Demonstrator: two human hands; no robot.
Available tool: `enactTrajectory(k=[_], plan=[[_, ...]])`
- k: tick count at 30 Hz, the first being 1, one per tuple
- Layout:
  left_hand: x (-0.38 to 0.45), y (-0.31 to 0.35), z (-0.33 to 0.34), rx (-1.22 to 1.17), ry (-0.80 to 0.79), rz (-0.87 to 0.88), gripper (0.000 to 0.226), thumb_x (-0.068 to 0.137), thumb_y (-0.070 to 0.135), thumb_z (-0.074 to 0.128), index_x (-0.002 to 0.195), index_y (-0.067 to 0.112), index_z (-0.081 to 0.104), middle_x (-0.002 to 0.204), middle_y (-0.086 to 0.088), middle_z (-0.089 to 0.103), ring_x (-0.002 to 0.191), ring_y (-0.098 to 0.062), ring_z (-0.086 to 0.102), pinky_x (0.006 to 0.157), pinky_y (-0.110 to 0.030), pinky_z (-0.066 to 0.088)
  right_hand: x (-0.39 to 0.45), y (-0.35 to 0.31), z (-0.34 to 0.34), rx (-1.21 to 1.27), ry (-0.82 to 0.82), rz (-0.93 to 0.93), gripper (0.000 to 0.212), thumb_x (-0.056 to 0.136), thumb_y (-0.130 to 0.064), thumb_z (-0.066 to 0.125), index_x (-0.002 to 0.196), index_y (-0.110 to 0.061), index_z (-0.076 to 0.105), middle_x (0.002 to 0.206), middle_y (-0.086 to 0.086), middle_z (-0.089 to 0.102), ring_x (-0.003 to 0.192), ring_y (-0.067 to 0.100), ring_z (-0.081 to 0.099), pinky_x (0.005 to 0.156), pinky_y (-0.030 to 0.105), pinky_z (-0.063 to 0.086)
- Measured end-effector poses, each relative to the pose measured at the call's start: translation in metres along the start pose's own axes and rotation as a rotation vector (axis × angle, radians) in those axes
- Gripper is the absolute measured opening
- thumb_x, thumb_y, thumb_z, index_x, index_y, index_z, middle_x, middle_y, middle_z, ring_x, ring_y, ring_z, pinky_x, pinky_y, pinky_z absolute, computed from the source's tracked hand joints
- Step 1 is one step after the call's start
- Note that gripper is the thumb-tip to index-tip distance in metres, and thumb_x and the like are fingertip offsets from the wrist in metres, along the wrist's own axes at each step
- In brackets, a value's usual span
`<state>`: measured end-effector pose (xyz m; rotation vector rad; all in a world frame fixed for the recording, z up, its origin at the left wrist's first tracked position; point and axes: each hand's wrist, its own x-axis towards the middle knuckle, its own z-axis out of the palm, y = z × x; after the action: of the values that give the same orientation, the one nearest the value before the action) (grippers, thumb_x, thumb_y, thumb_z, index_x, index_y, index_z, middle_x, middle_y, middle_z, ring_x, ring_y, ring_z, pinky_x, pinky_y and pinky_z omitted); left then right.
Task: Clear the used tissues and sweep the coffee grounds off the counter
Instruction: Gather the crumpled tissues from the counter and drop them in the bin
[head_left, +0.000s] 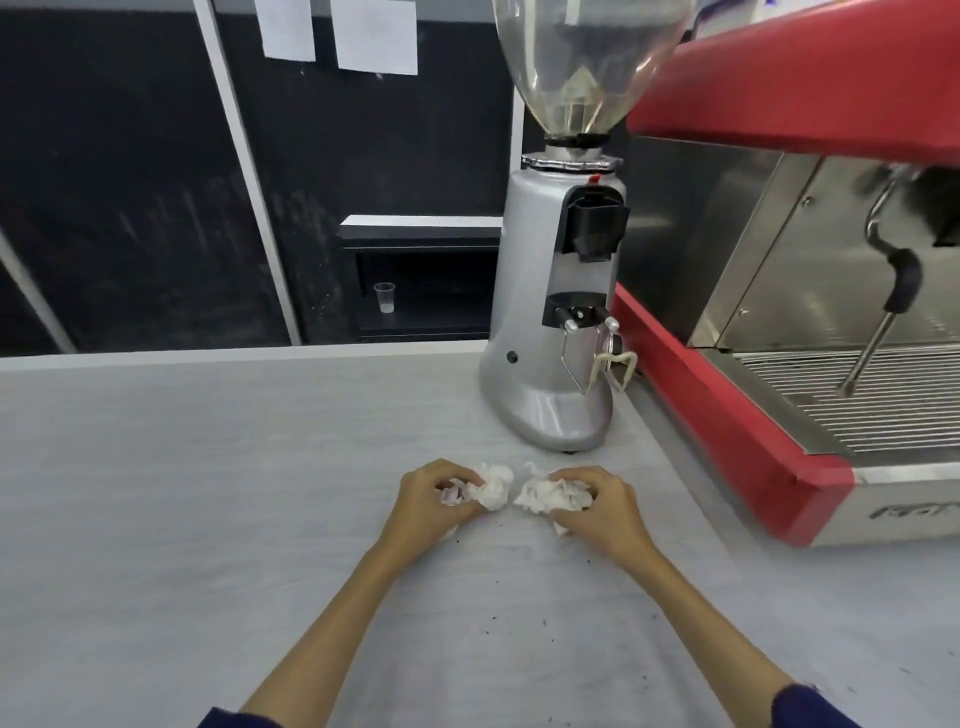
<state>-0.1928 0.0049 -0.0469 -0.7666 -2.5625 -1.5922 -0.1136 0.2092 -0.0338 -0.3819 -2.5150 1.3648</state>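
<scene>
**Tissues gathered in both hands, grounds not yet swept**

Judged as the first part of the task, almost finished but not complete. Two crumpled white tissue wads seen, both low over the grey counter (208, 493), in front of the silver coffee grinder (550, 332) and close to its base. Left tissue wad (491, 488) held by the left hand (431, 499), right tissue wad (550, 493) held by the right hand (602, 506). Wads very near each other, almost touching at the middle. Cannot tell whether lifted off the surface or resting on it.

Still to do: carrying the tissues away (no bin in view), and then sweeping. Dark coffee grounds (493, 618) scattered as small specks on the counter, mostly between the two forearms and nearer to the camera, a few more toward the right edge. No brush or cloth visible.

Pose of the hands: both forearms stretched forward from the bottom of the view, converging toward the middle, palms turned down and inward. Fingers of each hand curled tightly around its own wad, thumbs tucked under, some tissue sticking out past the fingertips. A small piece of white also showing below each palm.

Red espresso machine (779, 364) standing to the right, well apart from the hands.
</scene>
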Motion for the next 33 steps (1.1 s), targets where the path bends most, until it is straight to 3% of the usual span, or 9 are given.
enactTrajectory(k=[2,6,11,17,21,24,26,33], plan=[[-0.003,0.005,-0.004,0.012,-0.002,-0.004,0.023,0.062,0.015,0.083,0.079,0.025,0.072,0.087,0.002,0.069,0.078,-0.004,0.062,0.066,-0.007,0.044,-0.004,-0.004,-0.001,0.058,0.004,0.019,0.034,0.064,-0.002,0.075,0.094,-0.016,0.070,0.097,-0.002,0.064,0.088,0.013,0.058,0.061,0.000,0.044],[-0.016,0.021,-0.011,0.035,0.005,-0.018,0.027,0.061,0.010,0.081,0.079,0.027,0.071,0.089,-0.002,0.071,0.079,-0.014,0.065,0.070,-0.019,0.048,-0.019,-0.016,-0.010,0.179,0.011,0.001,0.034,0.063,0.000,0.076,0.091,-0.018,0.071,0.086,-0.001,0.069,0.072,0.015,0.063,0.056,0.010,0.051],[-0.045,0.057,-0.010,0.042,0.032,0.019,0.033,0.061,0.015,0.083,0.072,0.041,0.066,0.086,0.002,0.070,0.074,-0.010,0.063,0.066,-0.010,0.045,-0.051,-0.028,-0.036,0.322,-0.011,-0.042,0.033,0.063,0.004,0.076,0.083,-0.022,0.070,0.081,-0.007,0.069,0.071,0.011,0.063,0.055,0.010,0.051],[-0.092,0.118,0.023,0.054,0.038,0.049,0.033,0.059,0.017,0.084,0.071,0.042,0.065,0.084,0.005,0.070,0.071,-0.003,0.061,0.064,-0.009,0.045,-0.104,-0.015,-0.097,0.371,-0.037,-0.092,0.034,0.064,0.004,0.076,0.090,-0.018,0.070,0.084,-0.006,0.069,0.072,0.009,0.061,0.061,0.009,0.050],[-0.122,0.160,0.075,0.054,0.034,0.076,0.033,0.059,0.015,0.082,0.071,0.041,0.065,0.083,0.007,0.070,0.071,-0.004,0.062,0.065,-0.011,0.046,-0.148,0.016,-0.158,0.406,-0.025,-0.085,0.034,0.065,0.004,0.076,0.092,-0.015,0.071,0.084,-0.005,0.070,0.070,0.003,0.062,0.065,0.014,0.051],[-0.145,0.191,0.128,0.038,0.015,0.082,0.032,0.060,0.015,0.082,0.072,0.040,0.066,0.083,0.009,0.070,0.071,-0.004,0.062,0.066,-0.009,0.046,-0.183,0.049,-0.210,0.410,-0.011,-0.047,0.034,0.066,0.002,0.077,0.094,-0.017,0.071,0.093,0.005,0.072,0.082,0.017,0.064,0.076,0.031,0.054],[-0.157,0.211,0.168,0.039,-0.001,0.100,0.033,0.060,0.015,0.082,0.071,0.041,0.066,0.082,0.011,0.069,0.070,-0.002,0.061,0.065,-0.006,0.044,-0.205,0.073,-0.245,0.410,0.003,-0.034,0.034,0.066,0.001,0.077,0.092,-0.019,0.071,0.095,0.006,0.072,0.084,0.020,0.063,0.080,0.036,0.052],[-0.170,0.277,0.301,0.008,-0.115,0.129,0.030,0.060,0.015,0.082,0.072,0.038,0.066,0.082,0.013,0.069,0.072,0.003,0.059,0.067,-0.003,0.043,-0.249,0.161,-0.357,0.451,0.071,0.061,0.034,0.067,0.001,0.076,0.088,-0.025,0.071,0.092,0.002,0.070,0.076,0.013,0.062,0.068,0.019,0.053]])
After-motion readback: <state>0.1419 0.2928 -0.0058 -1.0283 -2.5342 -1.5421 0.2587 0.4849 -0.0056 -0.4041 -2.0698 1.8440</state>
